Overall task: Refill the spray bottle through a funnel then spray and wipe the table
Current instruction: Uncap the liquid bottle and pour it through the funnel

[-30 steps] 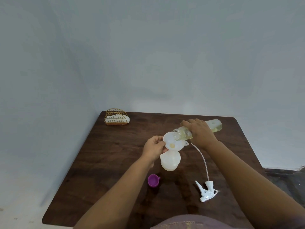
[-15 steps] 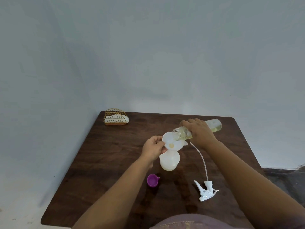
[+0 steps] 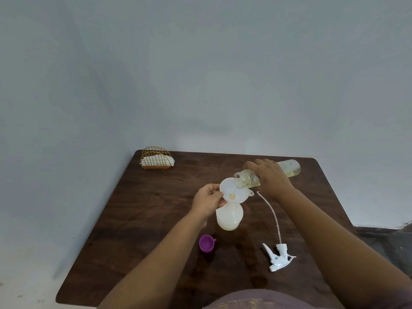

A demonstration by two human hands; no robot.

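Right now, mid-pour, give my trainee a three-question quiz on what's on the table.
1. True or false: the trigger sprayer is screwed onto the white bottle.
2. Which hand steadies the funnel? A) left hand B) right hand C) neither
3. Fill in: the purple cap lies on the table on the person's side of the white ____.

Key:
1. False; it lies loose on the table, its tube pointing toward the funnel.
2. A; the right hand tips the clear bottle of yellowish liquid over the funnel.
3. bottle
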